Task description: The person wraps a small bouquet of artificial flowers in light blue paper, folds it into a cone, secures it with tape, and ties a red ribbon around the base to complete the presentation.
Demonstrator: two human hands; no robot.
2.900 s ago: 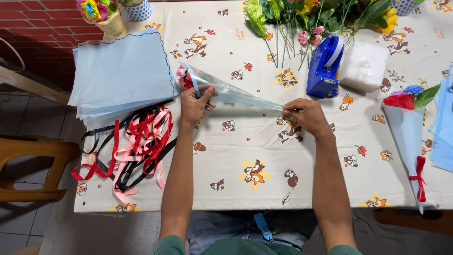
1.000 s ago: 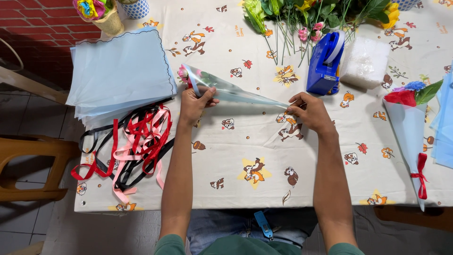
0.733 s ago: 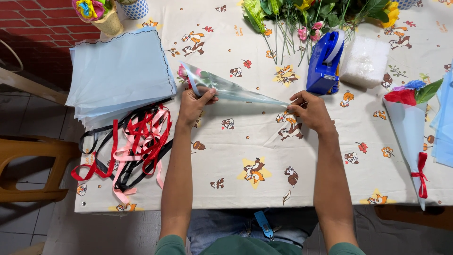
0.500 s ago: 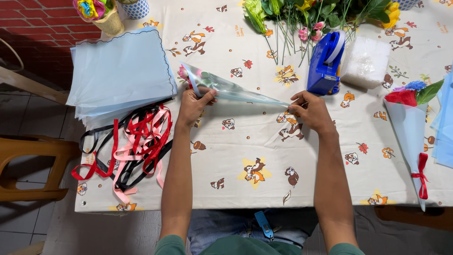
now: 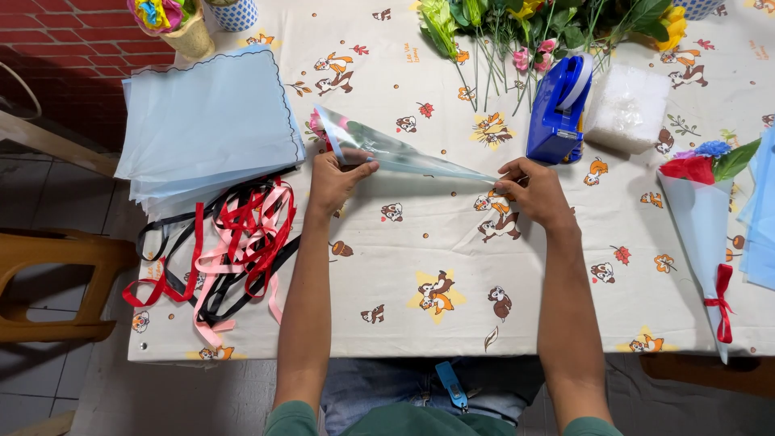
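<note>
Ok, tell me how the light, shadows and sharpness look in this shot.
Head view: even, soft daylight on the tablecloth; only faint shadows beside the left hand and right hand. The clear cone wrap shows pale glare along its film. Hands, ribbons and blue tape dispenser look sharp; edges bow slightly from the wide lens.
</note>
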